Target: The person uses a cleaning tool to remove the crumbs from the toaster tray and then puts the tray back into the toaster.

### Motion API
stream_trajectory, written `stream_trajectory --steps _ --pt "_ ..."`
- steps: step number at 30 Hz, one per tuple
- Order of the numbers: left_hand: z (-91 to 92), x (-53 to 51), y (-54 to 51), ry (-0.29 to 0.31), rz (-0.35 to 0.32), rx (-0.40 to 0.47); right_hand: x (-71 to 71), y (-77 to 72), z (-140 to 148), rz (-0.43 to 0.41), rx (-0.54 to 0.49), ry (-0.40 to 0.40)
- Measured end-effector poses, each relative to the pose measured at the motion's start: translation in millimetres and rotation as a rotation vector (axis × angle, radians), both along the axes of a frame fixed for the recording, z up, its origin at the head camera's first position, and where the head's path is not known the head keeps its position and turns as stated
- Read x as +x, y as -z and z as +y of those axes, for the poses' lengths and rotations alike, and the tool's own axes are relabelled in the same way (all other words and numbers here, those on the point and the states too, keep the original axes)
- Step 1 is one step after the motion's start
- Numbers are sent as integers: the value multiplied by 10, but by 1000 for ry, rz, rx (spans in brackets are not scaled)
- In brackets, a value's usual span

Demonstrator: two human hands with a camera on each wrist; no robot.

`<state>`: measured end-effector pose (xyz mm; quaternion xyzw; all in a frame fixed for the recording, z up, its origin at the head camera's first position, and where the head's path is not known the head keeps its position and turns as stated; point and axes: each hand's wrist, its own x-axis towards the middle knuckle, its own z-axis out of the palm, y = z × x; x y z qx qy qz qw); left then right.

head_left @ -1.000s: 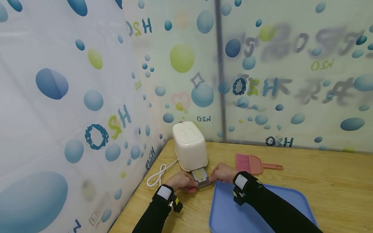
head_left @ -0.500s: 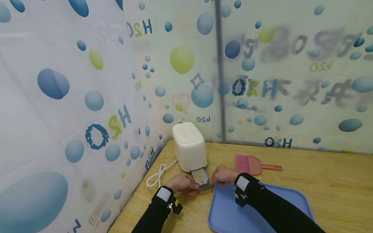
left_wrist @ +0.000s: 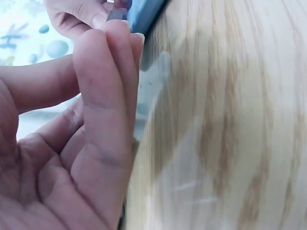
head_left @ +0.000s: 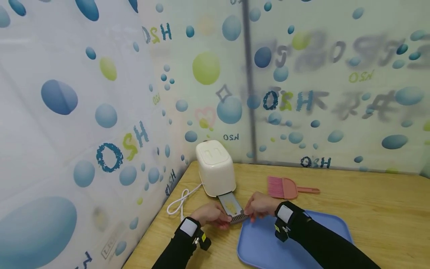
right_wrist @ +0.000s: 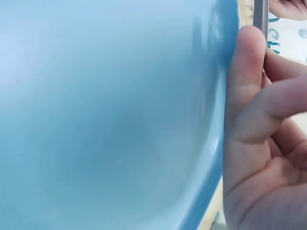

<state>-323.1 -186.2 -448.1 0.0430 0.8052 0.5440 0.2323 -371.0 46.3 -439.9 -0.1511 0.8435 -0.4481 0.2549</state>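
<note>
A flat grey crumb tray (head_left: 231,204) with yellowish crumbs on it sticks out from the bottom of the white toaster (head_left: 217,172). My left hand (head_left: 209,215) pinches the left corner of its slatted front edge. At the right corner, my right hand (head_left: 262,204) pinches that same edge between thumb and fingers. The left wrist view shows the left hand's fingers (left_wrist: 108,86) bent together at the tray's end. In the right wrist view, the tray's edge (right_wrist: 260,19) meets the right hand's fingertips, beside the blue tray's rim (right_wrist: 218,143).
A blue tray (head_left: 268,248) lies under the right forearm. Behind it are a pink brush and dustpan (head_left: 285,188). The toaster's white cord (head_left: 181,200) is looped left of the toaster. Patterned curtains (head_left: 208,93) stand along the table's back and left edges.
The crumb tray has slid farther out of the toaster, toward the front right, with both hands at its edge. The head view has shifted slightly.
</note>
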Motion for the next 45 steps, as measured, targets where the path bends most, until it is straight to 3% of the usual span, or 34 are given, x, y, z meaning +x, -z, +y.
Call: stream_trajectory --steps 17,26,33,39,45 --pt "291 135 -48 73 -22 25 296 -25 352 -24 -24 66" --pt "411 71 -170 104 -16 10 421 -127 521 -42 -115 113" --pt "514 -21 -225 28 44 81 395 -225 600 -40 -156 230" --pt "608 -114 -292 -61 83 157 376 -337 624 18 -212 318" --pt "735 -168 -369 -84 139 205 361 -445 711 33 -283 392"
